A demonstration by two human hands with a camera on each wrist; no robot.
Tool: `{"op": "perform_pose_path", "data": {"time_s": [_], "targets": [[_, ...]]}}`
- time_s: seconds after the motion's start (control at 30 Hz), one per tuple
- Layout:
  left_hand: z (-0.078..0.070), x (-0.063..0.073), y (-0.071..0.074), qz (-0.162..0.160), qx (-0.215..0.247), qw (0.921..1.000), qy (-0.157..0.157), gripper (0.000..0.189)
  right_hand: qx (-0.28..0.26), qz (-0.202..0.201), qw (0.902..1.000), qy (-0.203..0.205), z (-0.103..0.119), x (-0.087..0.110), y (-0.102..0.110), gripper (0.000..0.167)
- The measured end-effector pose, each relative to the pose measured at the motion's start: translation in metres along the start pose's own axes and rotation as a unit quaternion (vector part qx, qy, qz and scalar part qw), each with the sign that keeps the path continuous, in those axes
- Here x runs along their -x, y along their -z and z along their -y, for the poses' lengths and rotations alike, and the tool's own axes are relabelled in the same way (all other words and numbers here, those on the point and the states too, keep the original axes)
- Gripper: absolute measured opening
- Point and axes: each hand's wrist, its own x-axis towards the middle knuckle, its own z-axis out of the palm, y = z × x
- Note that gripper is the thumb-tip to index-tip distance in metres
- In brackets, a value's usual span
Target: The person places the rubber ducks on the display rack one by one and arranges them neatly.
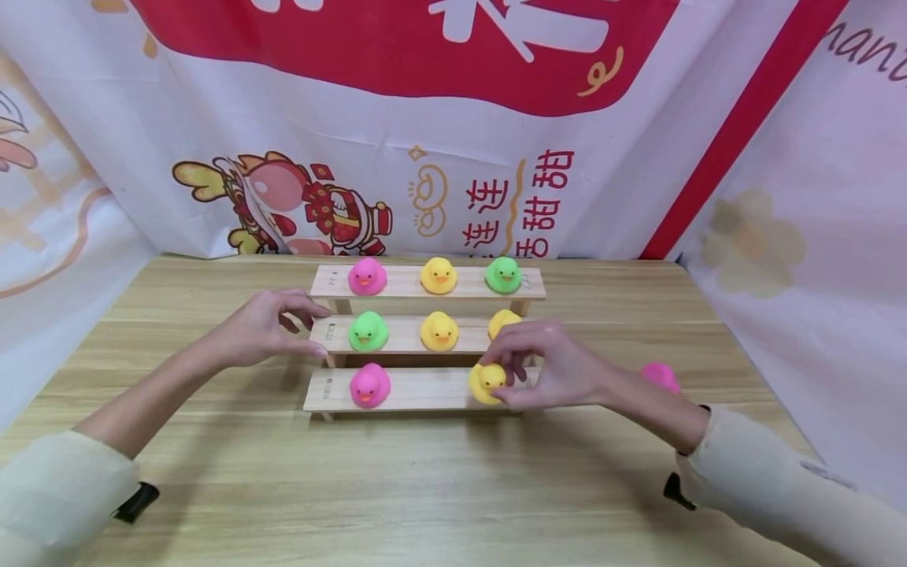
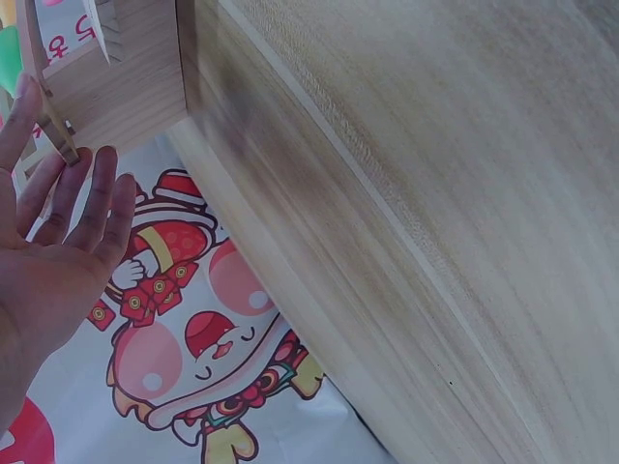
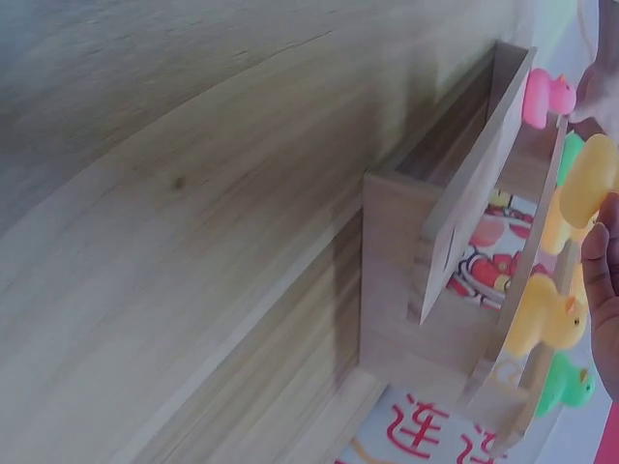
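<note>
A three-tier wooden display stand (image 1: 418, 390) holds rubber ducks in pink, yellow and green. My left hand (image 1: 265, 327) grips the left end of its middle tier, thumb at the front edge and fingers toward the back. With thumb and fingers, my right hand (image 1: 553, 366) pinches a yellow rubber duck (image 1: 487, 383) at the right part of the bottom tier. In the right wrist view this held duck (image 3: 587, 182) shows close over the stand. A pink duck (image 1: 369, 386) sits at the bottom tier's left.
On the middle tier are a green duck (image 1: 368, 332) and yellow ducks (image 1: 439, 331); the top tier bears pink, yellow and green ones. Another pink duck (image 1: 660, 376) lies on the table (image 1: 397, 496), partly behind the right forearm. A printed cloth (image 1: 602, 173) hangs behind the stand.
</note>
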Motion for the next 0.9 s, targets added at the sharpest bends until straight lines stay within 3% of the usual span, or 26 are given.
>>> {"op": "perform_pose_path", "data": {"time_s": [0.17,0.37,0.6,0.9], "targets": [[0.0,0.0,0.0,0.0,-0.001,1.0,0.003,0.051,-0.031,0.007,0.9994,-0.015,0.0,-0.012,-0.011,0.024],[0.0,0.0,0.0,0.001,0.004,1.0,0.005,0.05,-0.032,0.013,0.9994,0.0,0.0,-0.025,-0.025,0.02],[-0.001,0.0,0.0,-0.001,0.005,1.0,0.005,0.051,0.006,0.015,0.9999,0.007,-0.002,-0.032,-0.039,0.02],[-0.001,0.0,0.0,-0.001,0.004,1.0,0.009,0.051,0.064,0.028,0.9968,-0.039,-0.002,-0.037,-0.048,0.021]]}}
